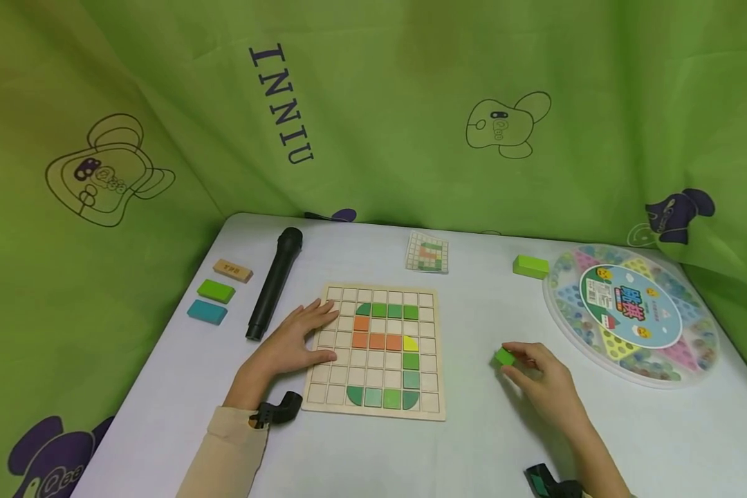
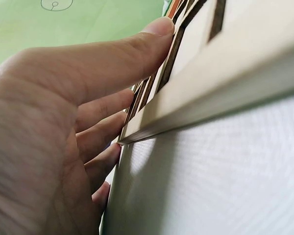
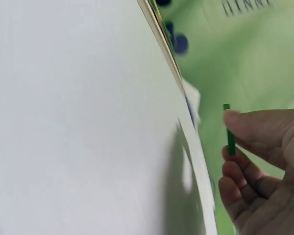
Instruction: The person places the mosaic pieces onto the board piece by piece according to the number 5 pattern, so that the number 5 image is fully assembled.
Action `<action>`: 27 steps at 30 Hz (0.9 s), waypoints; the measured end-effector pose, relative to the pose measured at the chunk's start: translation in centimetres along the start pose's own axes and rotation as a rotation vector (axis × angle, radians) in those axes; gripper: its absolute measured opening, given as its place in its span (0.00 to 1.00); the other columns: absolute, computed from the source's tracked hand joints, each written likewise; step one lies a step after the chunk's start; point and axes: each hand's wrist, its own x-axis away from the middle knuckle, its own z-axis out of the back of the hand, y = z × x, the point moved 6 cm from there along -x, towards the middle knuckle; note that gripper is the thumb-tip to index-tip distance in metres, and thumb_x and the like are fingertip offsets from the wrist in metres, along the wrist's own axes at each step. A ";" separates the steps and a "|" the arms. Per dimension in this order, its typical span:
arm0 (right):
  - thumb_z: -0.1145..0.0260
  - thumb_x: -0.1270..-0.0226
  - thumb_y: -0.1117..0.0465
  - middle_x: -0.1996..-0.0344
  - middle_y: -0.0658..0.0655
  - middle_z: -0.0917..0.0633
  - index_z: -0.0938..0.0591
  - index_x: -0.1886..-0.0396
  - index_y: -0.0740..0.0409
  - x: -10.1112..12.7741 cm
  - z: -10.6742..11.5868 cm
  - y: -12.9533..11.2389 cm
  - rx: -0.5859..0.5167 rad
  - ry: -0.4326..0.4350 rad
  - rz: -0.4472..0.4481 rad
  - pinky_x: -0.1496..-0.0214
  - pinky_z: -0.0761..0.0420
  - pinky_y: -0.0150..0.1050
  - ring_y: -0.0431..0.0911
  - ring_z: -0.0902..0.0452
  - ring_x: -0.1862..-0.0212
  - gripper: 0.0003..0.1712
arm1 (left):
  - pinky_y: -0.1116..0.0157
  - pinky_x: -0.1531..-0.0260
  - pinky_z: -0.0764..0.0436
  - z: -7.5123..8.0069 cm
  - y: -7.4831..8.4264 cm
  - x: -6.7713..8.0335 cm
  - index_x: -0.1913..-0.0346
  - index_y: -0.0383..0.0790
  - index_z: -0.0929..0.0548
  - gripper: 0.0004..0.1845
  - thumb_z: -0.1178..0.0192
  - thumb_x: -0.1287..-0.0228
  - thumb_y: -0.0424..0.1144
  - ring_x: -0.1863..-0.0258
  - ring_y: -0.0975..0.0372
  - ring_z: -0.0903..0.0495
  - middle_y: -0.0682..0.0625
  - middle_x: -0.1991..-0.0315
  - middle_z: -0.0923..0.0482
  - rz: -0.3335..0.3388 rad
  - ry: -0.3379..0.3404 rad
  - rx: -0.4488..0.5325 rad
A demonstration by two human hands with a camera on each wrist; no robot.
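A square wooden grid board (image 1: 377,353) lies on the white table, with green, orange and yellow tiles set in some of its cells. My left hand (image 1: 294,340) rests on the board's left edge, fingers spread and mostly straight; the left wrist view shows the thumb (image 2: 159,29) over the rim. To the right of the board, my right hand (image 1: 541,380) pinches a small green tile (image 1: 504,357) between thumb and fingers, above the table. In the right wrist view this tile (image 3: 230,132) is seen thin and edge-on.
A pattern card (image 1: 427,253) lies behind the board. A black microphone (image 1: 275,283) and wooden, green and blue blocks (image 1: 207,312) are at left. Another green block (image 1: 530,266) sits by a round clear game box (image 1: 631,315) at right. Green cloth (image 1: 373,117) hangs behind.
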 end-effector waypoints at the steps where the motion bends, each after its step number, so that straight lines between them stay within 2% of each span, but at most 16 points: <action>1: 0.29 0.43 0.63 0.57 0.52 0.18 0.18 0.50 0.57 -0.1 -0.7 -0.9 -0.018 -0.011 0.021 0.55 0.27 0.20 0.31 0.26 0.56 0.19 | 0.47 0.27 0.53 0.0 0.0 0.0 0.31 0.43 0.33 0.43 0.31 0.50 0.55 0.26 0.51 0.49 0.48 0.27 0.43 0.000 0.001 0.000; 4: 0.28 0.46 0.64 0.57 0.49 0.17 0.18 0.51 0.56 -0.6 -2.9 -3.5 -0.071 -0.062 0.077 0.54 0.21 0.28 0.38 0.23 0.56 0.20 | 0.47 0.27 0.53 0.0 0.0 0.0 0.31 0.42 0.33 0.43 0.31 0.50 0.55 0.26 0.50 0.49 0.48 0.27 0.43 -0.001 -0.001 0.002; 7: 0.27 0.47 0.64 0.57 0.46 0.18 0.18 0.52 0.54 -1.1 -5.1 -6.1 -0.126 -0.129 0.114 0.53 0.18 0.35 0.39 0.22 0.56 0.20 | 0.47 0.27 0.53 0.0 0.1 0.0 0.31 0.42 0.33 0.43 0.31 0.49 0.55 0.26 0.50 0.49 0.47 0.27 0.43 -0.005 -0.004 0.009; 10: 0.28 0.46 0.64 0.57 0.46 0.19 0.18 0.52 0.54 -1.4 -7.0 -8.4 -0.186 -0.198 0.146 0.53 0.18 0.38 0.40 0.22 0.56 0.19 | 0.48 0.27 0.53 -0.1 0.1 -0.1 0.31 0.42 0.33 0.43 0.31 0.49 0.55 0.26 0.50 0.49 0.47 0.27 0.43 -0.008 -0.003 0.014; 16: 0.30 0.43 0.62 0.58 0.47 0.20 0.18 0.52 0.54 -1.9 -10.3 -11.9 -0.227 -0.304 0.214 0.52 0.18 0.38 0.43 0.22 0.56 0.17 | 0.47 0.27 0.52 -0.1 0.1 0.0 0.31 0.42 0.33 0.43 0.32 0.49 0.55 0.26 0.50 0.49 0.47 0.28 0.42 -0.018 0.001 0.009; 21: 0.30 0.41 0.61 0.61 0.45 0.21 0.16 0.53 0.52 -2.2 -12.8 -13.7 -0.184 -0.370 0.204 0.58 0.23 0.34 0.40 0.26 0.60 0.15 | 0.47 0.27 0.52 -0.1 0.0 0.0 0.31 0.42 0.33 0.43 0.32 0.49 0.56 0.26 0.50 0.49 0.47 0.28 0.42 -0.017 0.001 0.006; 27: 0.30 0.42 0.60 0.61 0.47 0.20 0.15 0.54 0.54 -2.5 -14.9 -14.9 -0.147 -0.403 0.196 0.58 0.25 0.33 0.40 0.27 0.58 0.15 | 0.48 0.27 0.52 0.1 0.1 0.0 0.31 0.42 0.33 0.43 0.32 0.49 0.56 0.26 0.50 0.49 0.47 0.28 0.42 -0.017 0.004 0.011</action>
